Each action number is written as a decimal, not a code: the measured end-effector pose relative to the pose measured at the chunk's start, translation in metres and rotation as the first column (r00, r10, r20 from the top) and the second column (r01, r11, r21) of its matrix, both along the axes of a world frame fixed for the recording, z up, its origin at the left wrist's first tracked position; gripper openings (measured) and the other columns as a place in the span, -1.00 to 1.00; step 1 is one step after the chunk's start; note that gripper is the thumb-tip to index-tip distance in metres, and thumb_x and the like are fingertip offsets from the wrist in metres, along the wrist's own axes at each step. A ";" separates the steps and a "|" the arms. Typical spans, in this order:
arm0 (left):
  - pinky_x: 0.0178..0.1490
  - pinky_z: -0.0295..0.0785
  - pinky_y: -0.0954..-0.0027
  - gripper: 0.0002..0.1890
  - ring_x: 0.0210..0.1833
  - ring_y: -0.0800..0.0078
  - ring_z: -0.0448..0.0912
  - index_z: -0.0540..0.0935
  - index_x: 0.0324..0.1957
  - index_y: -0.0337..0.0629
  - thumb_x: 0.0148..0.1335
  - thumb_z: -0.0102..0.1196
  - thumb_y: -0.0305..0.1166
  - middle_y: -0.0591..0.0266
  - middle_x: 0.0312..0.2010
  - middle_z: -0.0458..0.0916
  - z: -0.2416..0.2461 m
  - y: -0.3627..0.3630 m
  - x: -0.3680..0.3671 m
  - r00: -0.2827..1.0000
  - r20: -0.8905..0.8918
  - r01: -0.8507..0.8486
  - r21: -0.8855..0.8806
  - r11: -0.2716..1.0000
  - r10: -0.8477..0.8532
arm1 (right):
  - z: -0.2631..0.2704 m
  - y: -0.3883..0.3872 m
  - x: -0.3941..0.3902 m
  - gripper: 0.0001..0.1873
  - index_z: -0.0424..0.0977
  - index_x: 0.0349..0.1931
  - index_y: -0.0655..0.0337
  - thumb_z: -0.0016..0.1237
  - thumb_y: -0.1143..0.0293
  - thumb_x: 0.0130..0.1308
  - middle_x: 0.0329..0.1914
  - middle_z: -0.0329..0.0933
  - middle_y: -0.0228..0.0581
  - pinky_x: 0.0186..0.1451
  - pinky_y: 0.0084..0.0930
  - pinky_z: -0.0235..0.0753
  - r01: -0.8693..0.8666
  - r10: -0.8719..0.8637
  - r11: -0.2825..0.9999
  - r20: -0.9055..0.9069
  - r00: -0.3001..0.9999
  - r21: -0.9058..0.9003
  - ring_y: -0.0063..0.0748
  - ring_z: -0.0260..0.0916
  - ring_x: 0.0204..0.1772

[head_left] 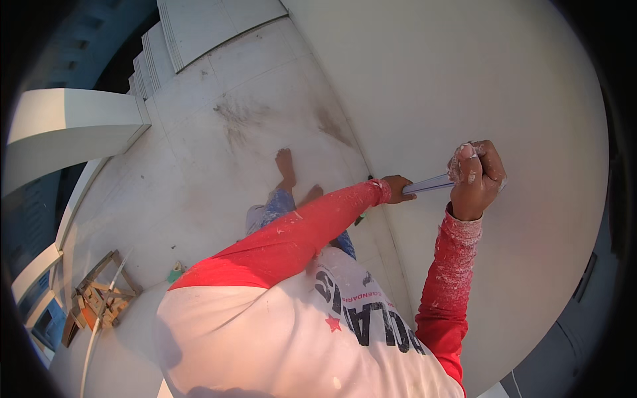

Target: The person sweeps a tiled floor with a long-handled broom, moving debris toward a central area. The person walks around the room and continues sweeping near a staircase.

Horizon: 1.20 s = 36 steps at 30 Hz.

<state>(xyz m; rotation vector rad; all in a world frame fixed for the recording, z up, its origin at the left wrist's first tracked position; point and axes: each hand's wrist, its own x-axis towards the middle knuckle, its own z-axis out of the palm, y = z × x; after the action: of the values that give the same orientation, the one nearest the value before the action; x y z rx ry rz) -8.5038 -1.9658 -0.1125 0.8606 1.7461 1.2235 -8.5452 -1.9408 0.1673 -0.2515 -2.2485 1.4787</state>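
Note:
My left hand (pixel 399 189) grips one end of a narrow bluish strip (pixel 428 184), which looks like translucent plastic. The strip runs across to my right hand (pixel 475 171), whose curled fingers close around its other end and hide it. White, putty-like paste cakes the thumb and fingers of that right hand, and white powder coats both red sleeves. Both hands are in front of a broad, smooth, pale wall (pixel 527 239); whether the strip touches it I cannot tell.
Below are my bare feet on a pale tiled floor (pixel 199 164) with brown smudges. Steps (pixel 174 35) rise at upper left, near a white parapet (pixel 79 119). A wooden stand (pixel 107 293) with a long pole (pixel 94 328) is at lower left. Near my legs lies a small green-and-black object (pixel 360 219).

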 end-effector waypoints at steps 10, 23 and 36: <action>-0.14 0.47 0.18 -0.67 -0.31 0.16 0.59 0.62 -0.14 -0.03 0.29 -0.01 -0.04 0.15 -0.41 0.64 0.006 -0.160 -0.189 0.935 -0.131 -0.343 -0.087 0.935 0.330 | -0.005 -0.125 -0.161 -0.73 0.42 -0.55 0.34 0.04 0.31 0.18 -0.69 0.37 -0.27 -0.67 -0.66 0.06 -0.364 0.352 0.931 -0.230 0.907 -0.011 -0.63 0.14 -0.73; -0.32 0.47 0.17 -0.87 -0.39 0.11 0.59 0.55 -0.42 -0.04 0.09 0.17 -0.25 0.19 -0.54 0.60 0.065 -0.254 -0.217 0.554 -0.474 -0.742 0.093 0.664 0.685 | 0.086 -0.126 -0.191 -0.65 0.37 -0.39 0.30 -0.50 0.33 0.41 -0.77 0.02 -0.49 -0.52 -0.53 0.14 -0.830 0.732 0.477 -0.393 0.557 -0.288 -0.68 -0.01 -0.75; -0.15 0.48 0.16 -0.68 -0.29 0.13 0.62 0.61 -0.17 -0.06 0.25 0.04 -0.06 0.09 -0.41 0.65 -0.011 -0.137 -0.209 0.940 -0.057 -0.336 0.022 0.942 0.336 | -0.008 -0.148 -0.218 -0.69 0.28 -0.66 0.27 0.03 0.41 0.20 -0.76 0.21 -0.45 -0.66 -0.65 -0.03 -0.193 0.190 0.980 -0.055 0.980 -0.056 -0.72 0.01 -0.71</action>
<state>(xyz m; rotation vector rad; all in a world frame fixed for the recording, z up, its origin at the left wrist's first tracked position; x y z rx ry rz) -8.7131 -2.1026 -0.1235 0.6254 1.9947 1.4402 -8.7634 -2.0888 0.1591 -0.0160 -2.2422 1.6339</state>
